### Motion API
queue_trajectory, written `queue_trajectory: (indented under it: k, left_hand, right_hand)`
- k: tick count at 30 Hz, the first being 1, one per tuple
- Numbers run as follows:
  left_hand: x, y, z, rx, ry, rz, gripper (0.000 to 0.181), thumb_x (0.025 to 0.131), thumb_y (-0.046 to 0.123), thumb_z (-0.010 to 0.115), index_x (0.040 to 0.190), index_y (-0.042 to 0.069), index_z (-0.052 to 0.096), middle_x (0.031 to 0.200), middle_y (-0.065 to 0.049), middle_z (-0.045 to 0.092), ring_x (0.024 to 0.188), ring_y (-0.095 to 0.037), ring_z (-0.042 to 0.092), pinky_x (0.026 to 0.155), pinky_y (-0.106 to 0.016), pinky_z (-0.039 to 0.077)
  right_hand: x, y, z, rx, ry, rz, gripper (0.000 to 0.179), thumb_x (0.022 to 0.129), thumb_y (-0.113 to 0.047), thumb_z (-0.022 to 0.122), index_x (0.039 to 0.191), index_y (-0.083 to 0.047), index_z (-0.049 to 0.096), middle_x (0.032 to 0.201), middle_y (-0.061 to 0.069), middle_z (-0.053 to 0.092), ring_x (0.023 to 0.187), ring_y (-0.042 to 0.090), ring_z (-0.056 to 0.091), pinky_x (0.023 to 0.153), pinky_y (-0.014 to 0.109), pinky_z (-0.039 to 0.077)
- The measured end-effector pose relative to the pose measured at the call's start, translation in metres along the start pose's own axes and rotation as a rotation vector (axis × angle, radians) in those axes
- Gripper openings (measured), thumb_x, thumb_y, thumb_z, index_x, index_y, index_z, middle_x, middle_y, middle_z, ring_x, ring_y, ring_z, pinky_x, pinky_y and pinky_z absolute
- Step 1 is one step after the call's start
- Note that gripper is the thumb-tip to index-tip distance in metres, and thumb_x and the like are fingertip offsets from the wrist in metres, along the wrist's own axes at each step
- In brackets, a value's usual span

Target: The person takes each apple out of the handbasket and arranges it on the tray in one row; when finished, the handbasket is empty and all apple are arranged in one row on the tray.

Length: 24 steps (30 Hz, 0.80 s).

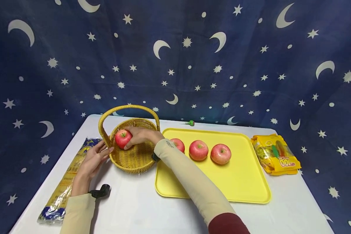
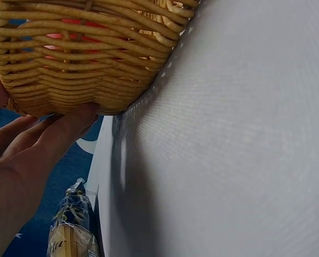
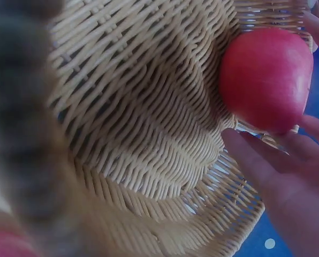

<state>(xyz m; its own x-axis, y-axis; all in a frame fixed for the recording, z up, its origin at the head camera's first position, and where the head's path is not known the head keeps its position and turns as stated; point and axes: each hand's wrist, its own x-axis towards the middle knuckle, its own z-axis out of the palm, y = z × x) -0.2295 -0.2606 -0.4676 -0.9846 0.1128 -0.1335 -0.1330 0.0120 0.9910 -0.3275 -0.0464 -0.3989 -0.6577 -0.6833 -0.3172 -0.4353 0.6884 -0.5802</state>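
A round wicker basket [image 1: 137, 159] with an arched handle stands at the left of the table. Inside it, by the left wall, is a red apple [image 1: 123, 139], also seen in the right wrist view [image 3: 266, 80]. My right hand [image 1: 141, 135] reaches in under the handle and grips the apple, thumb and fingers at its sides. My left hand [image 1: 92, 161] holds the basket's left side; in the left wrist view its fingers [image 2: 63, 134] lie against the outer wicker, with the thumb near the rim. Three more apples [image 1: 198, 150] sit on a yellow tray [image 1: 240, 185], one partly behind my right sleeve.
Under my left forearm lies a long plastic packet [image 1: 65, 183], blue and gold. Right of the tray is a yellow snack bag [image 1: 276, 155]. A small green-topped item [image 1: 190, 123] rests by the back edge, before a dark blue curtain [image 1: 187, 78] with moons and stars.
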Motion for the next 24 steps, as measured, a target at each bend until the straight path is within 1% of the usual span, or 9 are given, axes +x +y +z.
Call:
queue_trajectory:
  k: [3,6,10,12,16,18,21,24]
  left_hand:
    - [-0.001,0.002,-0.002,-0.015,-0.003,0.014,0.077,0.105,0.015,0.059,0.165,0.002,0.011,0.168,-0.027,0.017,0.114,0.011,0.056,0.094,-0.011,0.052]
    - [-0.001,0.003,-0.001,-0.025,-0.012,0.014,0.077,0.106,0.014,0.058,0.165,0.002,0.010,0.168,-0.027,0.016,0.111,0.012,0.056,0.094,-0.011,0.052]
    - [0.000,0.002,0.001,-0.030,-0.018,0.008,0.077,0.105,0.013,0.058,0.165,0.002,0.010,0.169,-0.027,0.016,0.113,0.011,0.056,0.094,-0.011,0.052]
    - [0.000,0.002,0.002,-0.032,-0.019,0.008,0.077,0.105,0.013,0.058,0.165,0.002,0.010,0.169,-0.027,0.016,0.115,0.009,0.055,0.094,-0.011,0.052]
    - [-0.001,0.002,0.001,-0.028,-0.009,0.009,0.078,0.105,0.013,0.059,0.165,0.001,0.010,0.168,-0.027,0.016,0.119,0.006,0.055,0.093,-0.010,0.052]
    - [-0.001,0.003,0.000,-0.020,-0.002,0.005,0.078,0.105,0.013,0.059,0.165,0.002,0.010,0.168,-0.027,0.016,0.123,0.003,0.054,0.093,-0.009,0.051]
    - [-0.001,0.004,0.001,-0.012,0.004,-0.008,0.079,0.105,0.014,0.059,0.165,0.002,0.009,0.169,-0.026,0.015,0.135,-0.006,0.049,0.093,-0.009,0.051]
    - [0.001,0.004,0.003,-0.004,0.005,-0.025,0.078,0.106,0.014,0.058,0.165,0.003,0.008,0.170,-0.024,0.014,0.149,-0.023,0.036,0.094,-0.008,0.050]
  right_hand:
    - [-0.002,-0.005,0.003,-0.014,-0.003,-0.019,0.087,0.089,-0.034,0.080,0.160,-0.012,0.035,0.148,0.005,0.053,0.130,0.016,0.051,0.108,0.024,0.044]
    - [-0.007,-0.008,0.006,-0.014,-0.026,-0.045,0.084,0.088,-0.030,0.080,0.158,-0.011,0.038,0.145,0.005,0.055,0.127,0.016,0.052,0.105,0.021,0.045]
    - [-0.016,-0.007,0.013,0.018,-0.050,-0.064,0.086,0.085,-0.026,0.084,0.156,-0.010,0.039,0.143,0.005,0.055,0.124,0.015,0.054,0.103,0.019,0.046]
    - [-0.020,-0.006,0.017,0.033,-0.054,-0.060,0.088,0.083,-0.024,0.085,0.157,-0.010,0.038,0.143,0.004,0.055,0.124,0.013,0.054,0.103,0.018,0.045]
    - [-0.028,-0.006,0.023,0.020,-0.055,-0.059,0.088,0.082,-0.024,0.086,0.156,-0.013,0.040,0.142,0.001,0.056,0.124,0.011,0.053,0.103,0.017,0.045]
    - [-0.032,-0.006,0.025,0.021,-0.059,-0.054,0.085,0.083,-0.024,0.086,0.155,-0.014,0.041,0.141,0.001,0.057,0.124,0.011,0.053,0.103,0.018,0.045]
    - [-0.037,-0.004,0.027,0.039,-0.057,-0.051,0.082,0.084,-0.024,0.085,0.153,-0.014,0.043,0.141,0.001,0.057,0.123,0.011,0.053,0.102,0.018,0.045]
    - [-0.043,0.000,0.029,0.050,-0.037,-0.059,0.082,0.084,-0.024,0.085,0.153,-0.011,0.043,0.143,0.003,0.056,0.127,0.013,0.052,0.106,0.019,0.044]
